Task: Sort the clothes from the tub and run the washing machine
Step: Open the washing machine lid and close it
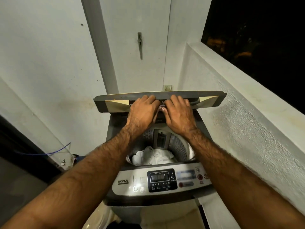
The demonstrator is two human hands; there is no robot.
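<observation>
Wall [41,63] & ledge [247,83] crowding washing machine [128,182]; left hand [142,111], right hand [179,113] curling fingers over raised lid [209,100]; white clothes [155,157] lying inside.

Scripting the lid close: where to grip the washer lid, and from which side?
Grip the lid at the middle of its raised free edge, coming from the front over the drum. It stands tilted up at the rear, so that edge faces the person. The left hand and right hand hold there, fingers curled over it.
</observation>
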